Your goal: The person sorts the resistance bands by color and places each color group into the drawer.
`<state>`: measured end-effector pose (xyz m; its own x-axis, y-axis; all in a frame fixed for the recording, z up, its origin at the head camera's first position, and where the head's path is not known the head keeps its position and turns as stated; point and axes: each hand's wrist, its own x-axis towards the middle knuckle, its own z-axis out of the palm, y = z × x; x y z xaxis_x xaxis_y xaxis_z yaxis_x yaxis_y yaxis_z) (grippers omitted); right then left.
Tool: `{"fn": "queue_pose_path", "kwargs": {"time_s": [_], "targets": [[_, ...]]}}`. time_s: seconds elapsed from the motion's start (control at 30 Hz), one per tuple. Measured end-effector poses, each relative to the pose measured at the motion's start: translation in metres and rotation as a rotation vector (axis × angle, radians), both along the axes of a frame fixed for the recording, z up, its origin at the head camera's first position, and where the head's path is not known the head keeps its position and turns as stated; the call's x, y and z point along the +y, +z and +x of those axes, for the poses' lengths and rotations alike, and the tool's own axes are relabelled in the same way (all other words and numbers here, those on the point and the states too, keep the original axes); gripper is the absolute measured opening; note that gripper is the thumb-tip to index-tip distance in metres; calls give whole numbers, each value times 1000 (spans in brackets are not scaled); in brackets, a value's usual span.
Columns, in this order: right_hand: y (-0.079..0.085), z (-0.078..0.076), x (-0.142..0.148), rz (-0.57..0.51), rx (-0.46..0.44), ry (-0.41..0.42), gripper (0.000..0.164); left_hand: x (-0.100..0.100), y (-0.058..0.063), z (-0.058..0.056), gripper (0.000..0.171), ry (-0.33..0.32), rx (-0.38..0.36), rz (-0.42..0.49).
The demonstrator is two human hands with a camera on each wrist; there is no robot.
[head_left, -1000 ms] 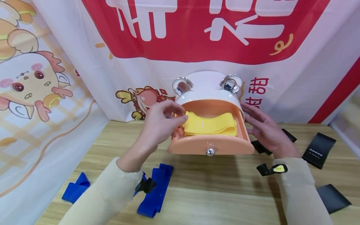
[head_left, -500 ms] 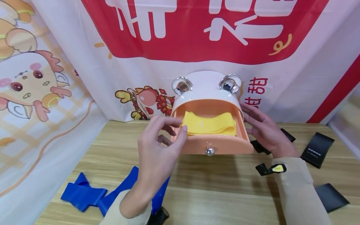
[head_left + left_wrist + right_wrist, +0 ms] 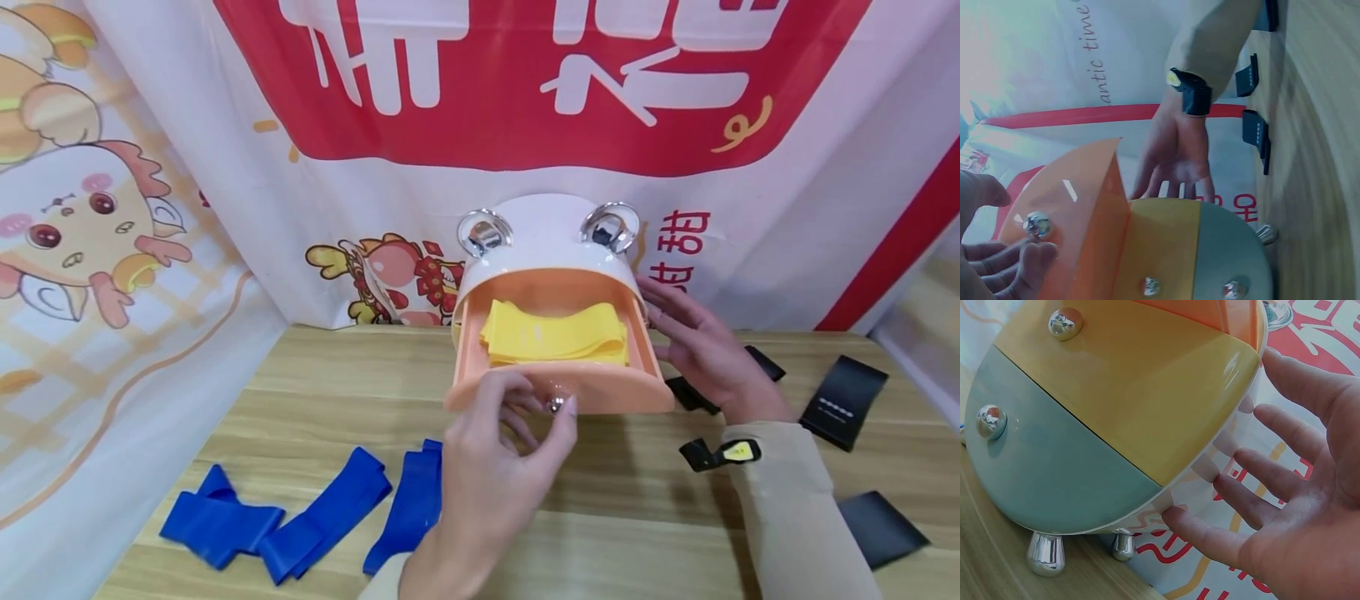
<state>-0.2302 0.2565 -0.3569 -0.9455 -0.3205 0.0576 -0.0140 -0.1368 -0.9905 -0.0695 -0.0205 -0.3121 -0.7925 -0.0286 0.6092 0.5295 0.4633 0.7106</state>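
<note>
A white, rounded drawer cabinet (image 3: 551,242) with two chrome eye rings stands at the back of the table. Its peach top drawer (image 3: 622,396) is pulled out, and folded yellow resistance bands (image 3: 555,333) lie inside. My left hand (image 3: 487,475) is at the drawer's front. Its thumb and fingers are on either side of the chrome knob (image 3: 1038,225), with a gap beside the thumb in the left wrist view. Spread, nearly straight fingers of my right hand (image 3: 708,350) rest along the cabinet's right side. Below are a yellow drawer (image 3: 1141,381) and a grey-green one (image 3: 1066,462), both closed.
Several blue bands (image 3: 326,512) lie on the wooden table (image 3: 315,400) at the left. Black bands (image 3: 846,404) are scattered at the right, some close to my right wrist. A printed curtain (image 3: 360,187) hangs directly behind the cabinet. Chrome feet (image 3: 1047,553) hold the cabinet up.
My left hand has left the yellow bands at the drawer's left side and moved down and right to the knob. The right hand stays at the cabinet's side; the drawer has not visibly moved.
</note>
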Motion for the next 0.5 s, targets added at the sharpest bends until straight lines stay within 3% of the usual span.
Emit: {"fn": "queue_pose_path", "kwargs": {"time_s": [0.1,0.2,0.37,0.5], "targets": [[0,0,-1,4,0,3,63,8,-7,1,35,53,-19,2],[0,-1,0,-11,2,12,63,14,-13,-1,38,97,26,-5],[-1,0,1,-18,-3,11,63,19,-21,-5,42,195,106,-123],[-1,0,1,-12,-9,10,62,22,-24,-6,40,215,113,-169]]}}
